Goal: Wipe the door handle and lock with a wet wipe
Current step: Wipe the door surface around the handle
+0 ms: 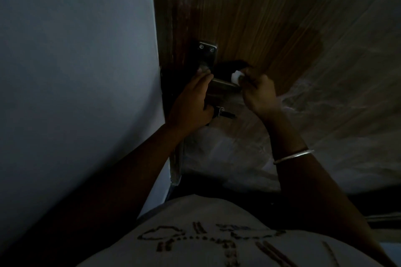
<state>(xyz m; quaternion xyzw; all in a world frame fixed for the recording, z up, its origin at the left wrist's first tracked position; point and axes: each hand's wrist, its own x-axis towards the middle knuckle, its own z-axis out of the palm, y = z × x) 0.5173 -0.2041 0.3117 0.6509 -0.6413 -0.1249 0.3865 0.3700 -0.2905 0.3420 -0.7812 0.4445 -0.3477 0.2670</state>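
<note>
In the dim light the left hand (191, 102) curls its fingers round the door handle (223, 84) by its metal plate (207, 53), the right hand (258, 91) pinches a bunched white wet wipe (236, 77) against the lever's free end, and the shirt (217, 212) print is too dark to read.

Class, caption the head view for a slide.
Right hand pinches a wet wipe at the door handle; left hand grips its base.
</note>
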